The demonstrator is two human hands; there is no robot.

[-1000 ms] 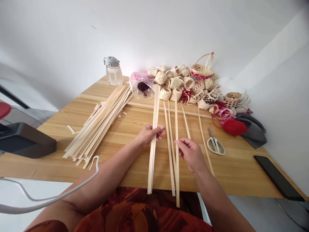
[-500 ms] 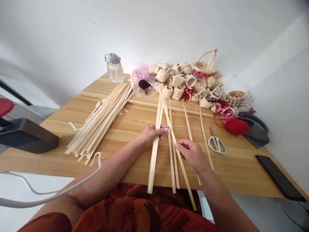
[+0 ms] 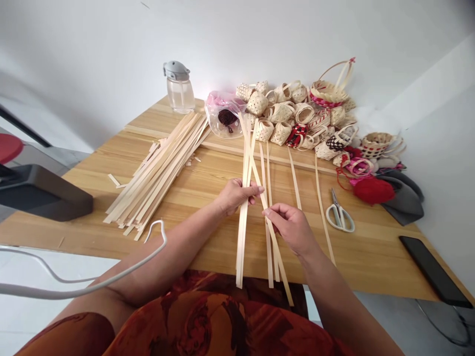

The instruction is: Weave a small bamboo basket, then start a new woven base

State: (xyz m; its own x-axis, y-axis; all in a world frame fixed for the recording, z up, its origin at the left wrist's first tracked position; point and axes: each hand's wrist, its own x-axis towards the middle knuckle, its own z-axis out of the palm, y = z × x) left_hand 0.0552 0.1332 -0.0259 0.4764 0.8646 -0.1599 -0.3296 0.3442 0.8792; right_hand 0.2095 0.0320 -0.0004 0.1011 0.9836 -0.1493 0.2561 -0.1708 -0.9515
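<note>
My left hand (image 3: 239, 196) is closed around a small bunch of pale, flat wooden strips (image 3: 242, 242) held lengthwise over the table. Between the fingertips of my right hand (image 3: 291, 225) is a single strip (image 3: 280, 262). That strip slants across the bunch, crossing it above my left hand, and its near end hangs past the table edge. Under and beside my hands, several loose strips (image 3: 294, 173) lie on the wooden table. A thick pile of similar strips (image 3: 159, 178) rests to the left, with small offcuts around it.
Along the wall stand many small woven baskets (image 3: 281, 132), a plastic bag (image 3: 224, 116) and a water bottle (image 3: 180, 91). To the right are scissors (image 3: 339, 215), red yarn (image 3: 374, 191) and a phone (image 3: 432, 269). A dark grey stand (image 3: 48, 193) and white cable (image 3: 111, 283) are at the left.
The view has tilted and shifted slightly. The strip in my right hand has drawn closer to the bunch, its near end swinging left. Both hands keep their hold.
</note>
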